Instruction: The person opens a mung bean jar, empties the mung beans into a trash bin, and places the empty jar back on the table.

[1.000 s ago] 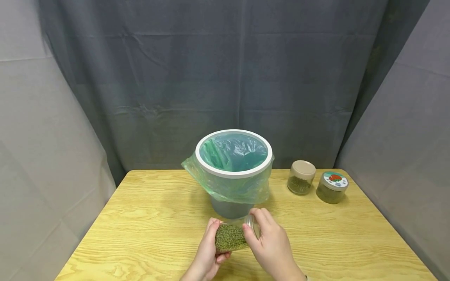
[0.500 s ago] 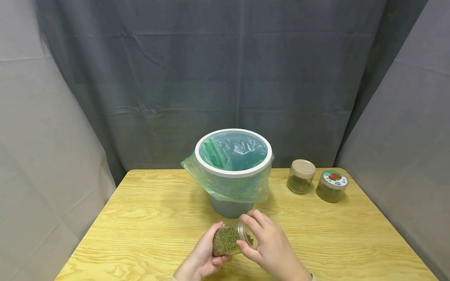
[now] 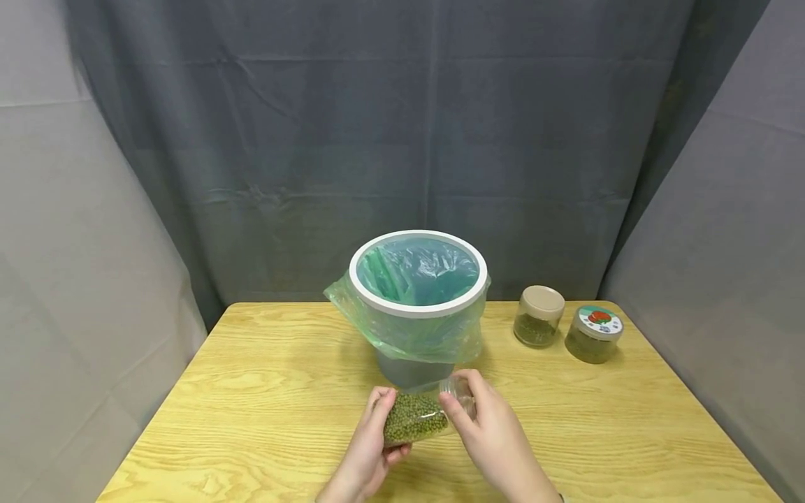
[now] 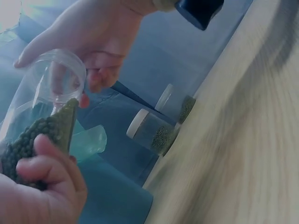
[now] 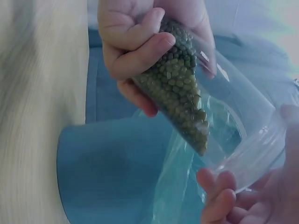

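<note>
Over the near middle of the table, a clear jar (image 3: 418,418) of small green beans (image 4: 32,140) lies tilted between both hands. My left hand (image 3: 363,450) grips its base end, with the thumb on top and fingers curled beneath. The right hand (image 3: 497,436) holds the ribbed, transparent mouth end between thumb and fingers. In the right wrist view the beans (image 5: 175,84) gather toward the base and lower side, leaving the mouth end bare. Just beyond the hands stands a grey bin (image 3: 411,372).
A green plastic bag (image 3: 434,339) lines the bin, held by a white ring (image 3: 418,309). At the back right of the wooden table (image 3: 270,419) stand a beige-lidded jar (image 3: 538,318) and a jar with a tomato picture on its lid (image 3: 594,335). Grey cloth (image 3: 402,140) hangs behind.
The jar's mouth end dipped half a second ago, with beans sliding toward it. Now that end is raised again and the beans lie back toward the base. Both hands keep their grip.
</note>
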A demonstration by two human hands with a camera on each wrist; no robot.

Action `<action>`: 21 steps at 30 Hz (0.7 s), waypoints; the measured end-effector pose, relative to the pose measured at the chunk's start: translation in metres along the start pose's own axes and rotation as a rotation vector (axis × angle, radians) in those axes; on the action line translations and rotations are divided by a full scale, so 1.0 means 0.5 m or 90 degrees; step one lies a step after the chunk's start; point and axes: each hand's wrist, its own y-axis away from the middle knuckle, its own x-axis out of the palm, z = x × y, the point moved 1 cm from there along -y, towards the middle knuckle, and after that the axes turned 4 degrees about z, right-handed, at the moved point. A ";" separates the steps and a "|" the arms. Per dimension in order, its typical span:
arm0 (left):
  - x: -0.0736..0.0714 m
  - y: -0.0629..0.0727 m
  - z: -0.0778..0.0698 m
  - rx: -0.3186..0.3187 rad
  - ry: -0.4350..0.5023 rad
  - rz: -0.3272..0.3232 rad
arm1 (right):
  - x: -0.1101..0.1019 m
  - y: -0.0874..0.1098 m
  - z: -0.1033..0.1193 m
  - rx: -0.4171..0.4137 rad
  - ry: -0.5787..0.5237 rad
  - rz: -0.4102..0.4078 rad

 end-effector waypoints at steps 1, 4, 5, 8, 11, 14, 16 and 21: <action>0.000 0.000 0.000 0.001 -0.004 -0.008 | 0.001 0.000 0.000 -0.001 0.003 -0.004; 0.000 0.000 0.001 -0.002 -0.004 -0.024 | 0.007 0.001 0.000 -0.025 0.022 -0.025; 0.000 0.000 0.003 -0.010 0.009 -0.025 | 0.009 0.002 0.000 -0.043 0.034 -0.034; -0.002 0.000 0.006 -0.035 0.056 -0.022 | 0.012 0.002 -0.001 -0.099 0.074 -0.057; -0.004 -0.001 0.010 -0.064 0.100 -0.021 | 0.013 0.001 -0.004 -0.166 0.104 -0.062; -0.006 -0.001 0.012 -0.079 0.112 -0.021 | 0.009 -0.001 -0.009 -0.224 0.112 -0.053; -0.008 -0.001 0.013 -0.090 0.117 -0.014 | 0.005 -0.001 -0.011 -0.258 0.112 -0.041; -0.013 0.001 0.013 -0.091 0.102 0.000 | -0.007 0.004 -0.013 -0.259 0.110 -0.021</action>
